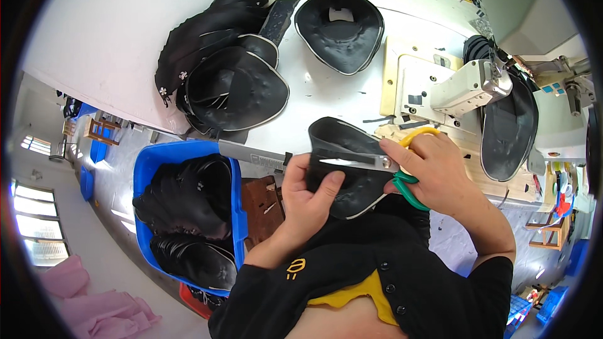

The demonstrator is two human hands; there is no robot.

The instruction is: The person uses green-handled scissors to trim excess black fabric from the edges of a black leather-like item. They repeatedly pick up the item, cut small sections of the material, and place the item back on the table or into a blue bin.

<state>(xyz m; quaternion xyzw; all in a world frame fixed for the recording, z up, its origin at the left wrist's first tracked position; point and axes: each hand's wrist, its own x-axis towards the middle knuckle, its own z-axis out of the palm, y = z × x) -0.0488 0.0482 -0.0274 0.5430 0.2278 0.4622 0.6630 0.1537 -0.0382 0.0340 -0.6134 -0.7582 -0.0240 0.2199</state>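
My right hand (433, 166) is closed round the yellow and green handles of a pair of scissors (361, 162). Their metal blades point left, across a black shoe upper (352, 141) with a pale edge. Close to the blade tips, my left hand (310, 191) grips the upper's left side, thumb on the near face and fingers partly hidden behind. The upper is held up in front of my body at the table's near edge. How far the blades are parted, and whether they touch the material, I cannot make out.
A similar upper (339, 34) lies on the white table, with a stack of them (235, 91) to its left. At the right stands a sewing machine (468, 91), another upper (509, 129) beside it. A blue bin (239, 213) full of black uppers is below left.
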